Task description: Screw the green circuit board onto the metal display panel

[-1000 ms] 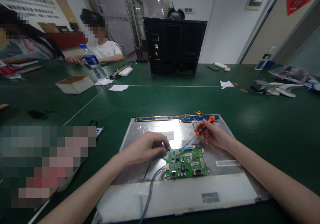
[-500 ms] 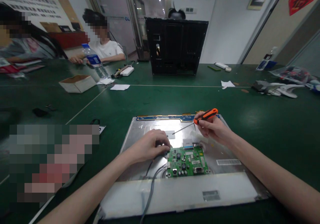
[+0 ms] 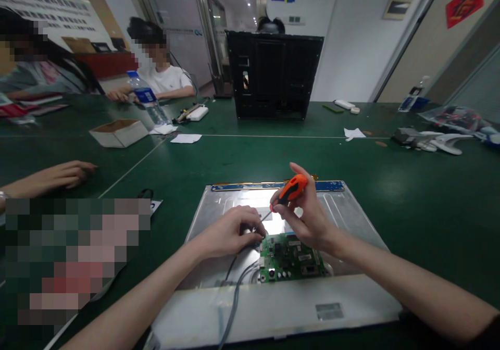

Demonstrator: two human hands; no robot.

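My right hand [image 3: 307, 214] grips an orange and black screwdriver [image 3: 294, 187]. The shaft slants down to the left, and its tip ends by the fingertips of my left hand [image 3: 238, 230]. Those fingers are curled together at the upper left corner of a green circuit board [image 3: 291, 253]; what they pinch is hidden. The board lies on the silver metal back of a display panel [image 3: 355, 225]. Grey cables [image 3: 236, 300] run from the board's left side down over the panel's white lower strip [image 3: 281, 308]. A blue board strip [image 3: 330, 185] lines the panel's far edge.
A co-worker's hand [image 3: 58, 177] rests on the green table at left. Beyond are an open cardboard box [image 3: 119, 134], a water bottle [image 3: 146, 97], and an upright black monitor housing [image 3: 275, 74]. Grey and white parts [image 3: 429, 139] lie at right. Other people sit across the table.
My right hand has moved left and down with the screwdriver, bringing its tip to my left fingers. My left hand stays at the board corner. A co-worker's hand has appeared at left.
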